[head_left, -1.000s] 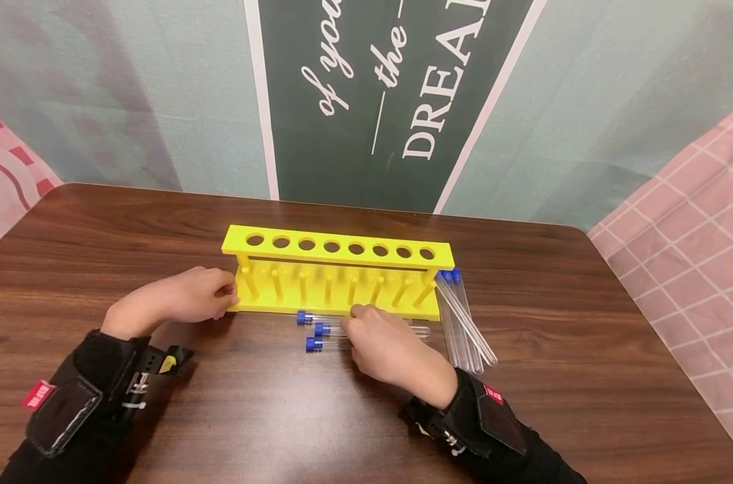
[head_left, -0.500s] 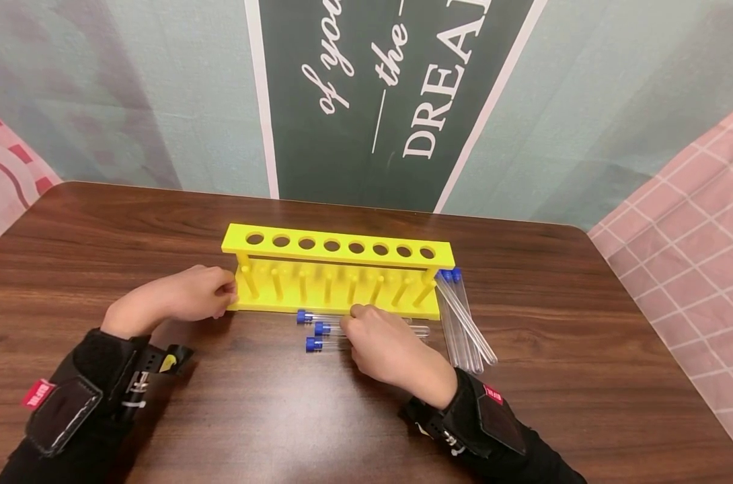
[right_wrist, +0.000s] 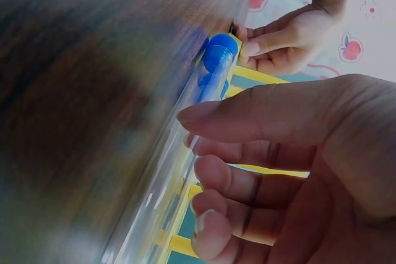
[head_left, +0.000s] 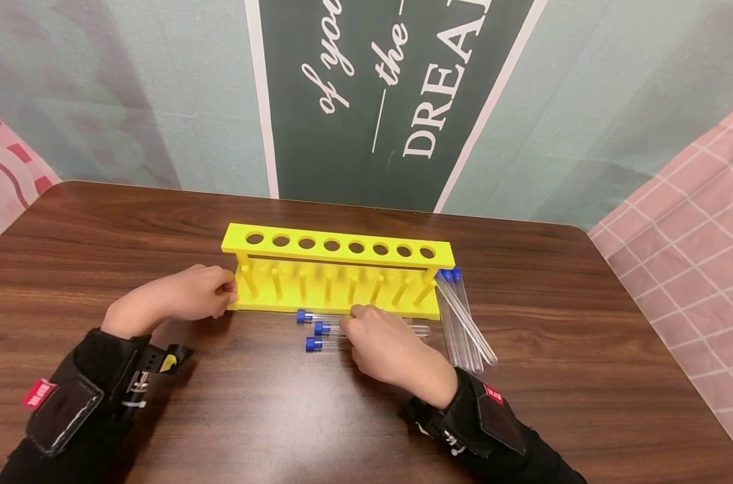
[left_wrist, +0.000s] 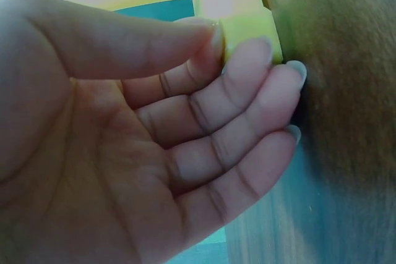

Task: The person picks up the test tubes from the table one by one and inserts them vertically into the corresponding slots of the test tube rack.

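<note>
A yellow test tube rack (head_left: 336, 243) stands mid-table, its row of round holes unfilled. At the rack's left end, my left hand (head_left: 200, 294) pinches the edge of its base between thumb and fingertips. In the left wrist view that yellow base corner (left_wrist: 250, 29) lies at the fingertips. Three clear test tubes with blue caps (head_left: 318, 344) lie side by side before the rack. Over their middle, my right hand (head_left: 386, 344) has its thumb and curled fingers down, pinching a tube; the contact is partly hidden. The near tube (right_wrist: 162, 168) runs right past those fingertips.
More blue-capped test tubes (head_left: 461, 323) lie at the rack's right end, some crossing over others. All of it rests on a dark wooden table (head_left: 269, 417). Behind the table hangs a printed cloth (head_left: 209, 101), with pink tiles (head_left: 687, 269) at the right.
</note>
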`<state>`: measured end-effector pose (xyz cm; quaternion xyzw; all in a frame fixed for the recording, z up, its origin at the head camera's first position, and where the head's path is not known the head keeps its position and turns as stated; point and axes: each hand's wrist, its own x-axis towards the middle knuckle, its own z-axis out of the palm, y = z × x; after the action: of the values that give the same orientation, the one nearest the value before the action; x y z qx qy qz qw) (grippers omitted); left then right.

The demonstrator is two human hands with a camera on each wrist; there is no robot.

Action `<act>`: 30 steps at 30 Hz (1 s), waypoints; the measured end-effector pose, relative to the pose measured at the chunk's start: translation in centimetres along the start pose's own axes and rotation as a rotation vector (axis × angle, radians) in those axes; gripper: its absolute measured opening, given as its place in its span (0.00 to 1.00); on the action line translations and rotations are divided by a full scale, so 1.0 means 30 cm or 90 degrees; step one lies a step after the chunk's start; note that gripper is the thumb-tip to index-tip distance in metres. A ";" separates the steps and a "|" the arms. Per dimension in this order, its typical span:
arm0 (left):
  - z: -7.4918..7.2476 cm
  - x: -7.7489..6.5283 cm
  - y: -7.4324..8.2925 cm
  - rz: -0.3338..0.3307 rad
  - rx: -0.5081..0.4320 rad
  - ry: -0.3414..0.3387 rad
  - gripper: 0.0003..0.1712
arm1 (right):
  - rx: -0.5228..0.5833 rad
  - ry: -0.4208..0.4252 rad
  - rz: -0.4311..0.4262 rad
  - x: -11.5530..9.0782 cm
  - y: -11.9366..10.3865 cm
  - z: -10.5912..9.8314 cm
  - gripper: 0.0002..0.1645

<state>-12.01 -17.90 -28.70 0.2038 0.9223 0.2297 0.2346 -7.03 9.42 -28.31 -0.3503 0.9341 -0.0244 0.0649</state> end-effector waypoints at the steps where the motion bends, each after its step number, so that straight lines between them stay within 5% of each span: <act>1: 0.000 0.000 0.000 -0.001 0.000 0.000 0.08 | 0.000 -0.001 0.000 0.000 0.000 0.000 0.03; 30: 0.000 0.000 0.002 0.001 0.006 0.002 0.09 | -0.014 -0.010 0.000 -0.001 -0.008 0.004 0.03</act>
<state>-11.98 -17.83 -28.67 0.2057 0.9235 0.2256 0.2322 -6.85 9.26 -28.40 -0.3514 0.9337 -0.0114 0.0680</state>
